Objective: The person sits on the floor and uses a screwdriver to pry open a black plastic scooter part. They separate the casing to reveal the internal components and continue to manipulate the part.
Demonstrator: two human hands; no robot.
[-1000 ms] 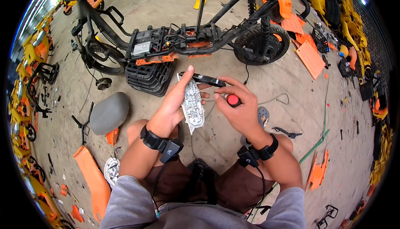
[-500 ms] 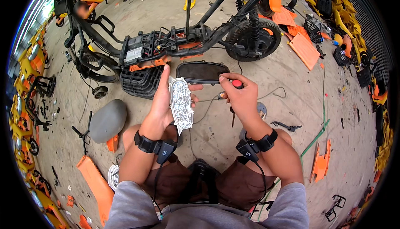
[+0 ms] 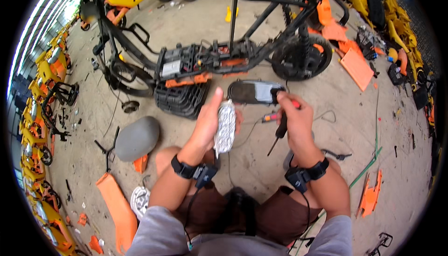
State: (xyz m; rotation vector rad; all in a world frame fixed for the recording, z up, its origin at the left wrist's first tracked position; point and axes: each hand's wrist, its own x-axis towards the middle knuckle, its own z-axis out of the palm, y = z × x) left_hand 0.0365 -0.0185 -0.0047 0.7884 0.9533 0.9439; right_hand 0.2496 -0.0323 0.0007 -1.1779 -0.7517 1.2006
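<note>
My left hand (image 3: 209,121) is closed around a silver, faceted oval lamp part (image 3: 226,128), its thumb pointing up along the edge. In my right hand (image 3: 297,116) is a screwdriver (image 3: 281,129) with a red-and-black handle, its shaft slanting down to the left. The thumb and index finger of that hand also reach the right end of a black-rimmed oval panel (image 3: 242,92). A pale grey patch shows on the panel's right half, and a dark bit sits at the fingertips. Whether the panel rests on something or is held up, I cannot tell.
A stripped scooter frame (image 3: 219,60) stands ahead, a black crate (image 3: 182,100) beside it. Around me lie a grey rounded shell (image 3: 137,139), an orange panel (image 3: 116,209), a green strip (image 3: 366,166) and a red-and-dark tool (image 3: 269,117). Scooters and yellow parts line both sides.
The view has shifted, so the scene sits further right and lower. A pale patch now shows on the oval panel, which was all dark. The lamp part has turned slightly in my left hand.
</note>
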